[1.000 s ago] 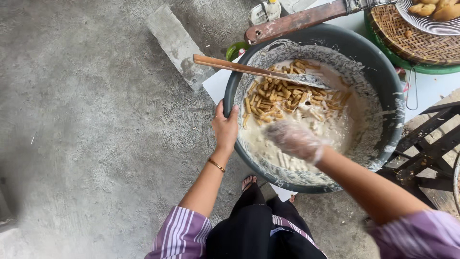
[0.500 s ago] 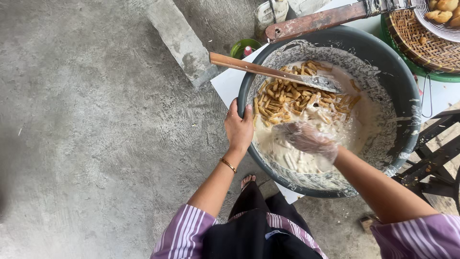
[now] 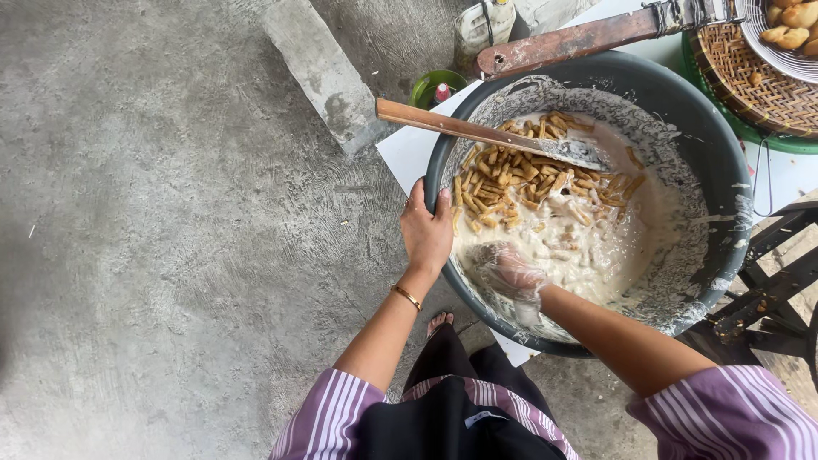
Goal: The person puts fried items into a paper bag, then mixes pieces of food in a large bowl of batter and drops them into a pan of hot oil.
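inside dark basin [image 3: 724, 162], white batter [image 3: 613, 247] holds fried strips [image 3: 503, 179]

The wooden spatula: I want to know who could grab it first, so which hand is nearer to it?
Left. The left hand grips the basin rim just below the spatula handle. The gloved right hand is in the batter, farther below the blade.

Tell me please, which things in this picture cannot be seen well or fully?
All in the head view:
- Right hand: fingertips blurred under a clear glove smeared with white batter.
- Basin bottom: covered by batter and fried strips.
- Spatula blade: partly coated in batter.
- Woven basket: cut off by the top and right edges.
- Left hand: fingertips hidden over the basin rim.
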